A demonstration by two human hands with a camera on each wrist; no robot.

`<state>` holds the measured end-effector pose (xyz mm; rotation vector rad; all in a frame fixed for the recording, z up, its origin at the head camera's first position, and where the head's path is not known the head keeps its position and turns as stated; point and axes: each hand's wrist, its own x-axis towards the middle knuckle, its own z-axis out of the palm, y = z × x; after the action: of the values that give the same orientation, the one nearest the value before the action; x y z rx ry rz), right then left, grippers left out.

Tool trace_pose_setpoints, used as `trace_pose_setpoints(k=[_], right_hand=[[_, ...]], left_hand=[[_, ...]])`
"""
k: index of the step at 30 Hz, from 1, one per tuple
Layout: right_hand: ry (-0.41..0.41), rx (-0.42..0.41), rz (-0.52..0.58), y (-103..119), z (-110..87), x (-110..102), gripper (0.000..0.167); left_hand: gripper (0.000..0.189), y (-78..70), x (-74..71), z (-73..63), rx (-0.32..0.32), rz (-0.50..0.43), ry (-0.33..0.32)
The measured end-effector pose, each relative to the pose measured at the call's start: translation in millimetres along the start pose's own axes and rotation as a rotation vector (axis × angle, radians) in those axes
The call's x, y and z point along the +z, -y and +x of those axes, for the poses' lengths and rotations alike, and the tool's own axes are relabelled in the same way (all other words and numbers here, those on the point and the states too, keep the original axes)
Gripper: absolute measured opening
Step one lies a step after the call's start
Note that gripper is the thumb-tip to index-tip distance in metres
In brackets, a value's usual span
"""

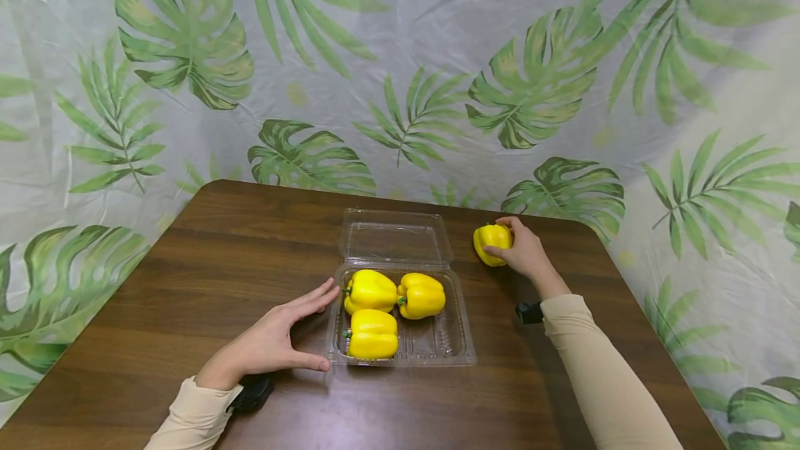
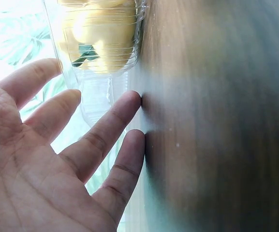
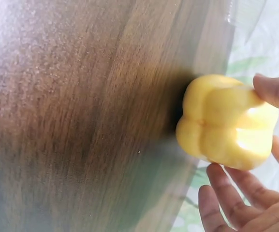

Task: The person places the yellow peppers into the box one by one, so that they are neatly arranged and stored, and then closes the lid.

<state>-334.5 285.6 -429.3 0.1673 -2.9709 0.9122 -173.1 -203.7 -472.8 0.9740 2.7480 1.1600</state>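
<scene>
A clear plastic clamshell container lies opened on the table, its lid folded back toward the wall. Three yellow bell peppers sit in its base: one at the back left, one at the back right and one at the front left. My left hand is spread at the container's left side, thumb and fingertips at its rim, fingers fairly straight. Right of the lid, my right hand holds another yellow bell pepper between thumb and fingers, close to the tabletop.
The brown wooden table ends at a back edge just beyond the lid and the held pepper. Behind it hangs a leaf-patterned cloth. A dark wrist device is on the left wrist, another on the right.
</scene>
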Motion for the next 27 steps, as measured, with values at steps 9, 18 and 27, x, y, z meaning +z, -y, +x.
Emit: trace_pose_setpoints(k=[9,18,27], right_hand=[[0.007,0.001,0.01,0,-9.5,2,0.081],[-0.003,0.015,0.014,1,-19.1,3,0.086],[-0.019,-0.004,0.053,-4,-27.4,4,0.085]], left_hand=[[0.111,-1.0,-0.8,0.8,0.0,-0.004,0.005],[0.11,-1.1,-0.8,-0.3,-0.001,0.003,-0.002],[0.11,-1.7,-0.8,-0.3,-0.004,0.0,0.001]])
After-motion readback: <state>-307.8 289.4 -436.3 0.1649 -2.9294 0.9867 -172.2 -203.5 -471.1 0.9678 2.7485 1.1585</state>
